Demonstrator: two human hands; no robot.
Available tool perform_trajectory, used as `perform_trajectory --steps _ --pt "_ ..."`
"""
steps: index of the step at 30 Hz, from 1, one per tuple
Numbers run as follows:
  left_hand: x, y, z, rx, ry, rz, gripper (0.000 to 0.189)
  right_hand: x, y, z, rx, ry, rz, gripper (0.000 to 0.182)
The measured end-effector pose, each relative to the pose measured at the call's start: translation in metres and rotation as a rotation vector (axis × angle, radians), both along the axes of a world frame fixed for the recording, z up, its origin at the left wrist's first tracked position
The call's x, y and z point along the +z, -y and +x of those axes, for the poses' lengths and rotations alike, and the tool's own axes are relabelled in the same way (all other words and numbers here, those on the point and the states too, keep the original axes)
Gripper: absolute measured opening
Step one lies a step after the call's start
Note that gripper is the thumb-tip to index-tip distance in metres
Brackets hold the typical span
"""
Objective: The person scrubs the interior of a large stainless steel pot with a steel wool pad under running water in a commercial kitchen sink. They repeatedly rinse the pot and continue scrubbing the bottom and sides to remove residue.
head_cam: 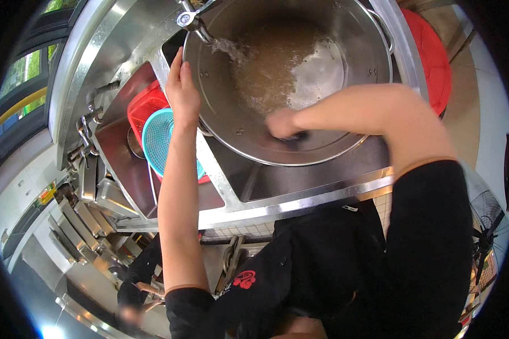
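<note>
A large stainless steel stockpot stands tilted in the sink, its mouth towards me. Cloudy brownish water lies in it, with a bare bright patch of the bottom showing. From the faucet, water runs into the pot. My left hand holds the pot's rim at its left side. Inside the pot, my right hand is bent down against the near inner wall, blurred by motion. Something dark shows under its fingers, too blurred to identify.
A turquoise plastic colander sits on a red plastic basket in the left sink basin. A red round lid or tub is beyond the sink's right edge. Metal pans stand at left. Another person works at lower left.
</note>
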State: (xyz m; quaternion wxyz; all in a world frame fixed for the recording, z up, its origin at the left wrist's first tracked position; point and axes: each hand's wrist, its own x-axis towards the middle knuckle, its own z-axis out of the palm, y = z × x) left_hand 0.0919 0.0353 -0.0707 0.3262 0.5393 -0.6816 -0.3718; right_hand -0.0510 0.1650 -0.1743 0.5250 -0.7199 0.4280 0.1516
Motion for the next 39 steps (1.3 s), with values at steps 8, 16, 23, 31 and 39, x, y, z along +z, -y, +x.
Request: perform_trajectory --steps 8,16,23,31,39 --pt "-0.009 0.005 -0.003 0.010 0.052 -0.073 0.034 -0.009 0.109 0.054 -1.147 0.077 0.116 0.033" --pt "0.007 0.000 -0.010 0.031 0.335 -0.290 0.034 -0.032 -0.002 -0.011 0.455 -0.061 -0.137 0.034" --pt "0.013 -0.027 -0.042 -0.645 0.687 -0.814 0.026 0.053 0.033 -0.061 -0.042 0.206 -0.035 0.025" --pt "-0.056 0.037 -0.079 -0.558 0.864 -0.468 0.015 0.035 0.040 -0.097 -0.748 0.212 -0.497 0.022" --pt "-0.088 0.053 -0.088 -0.135 0.134 0.312 0.029 0.072 0.076 -0.052 -1.208 0.295 -0.893 0.013"
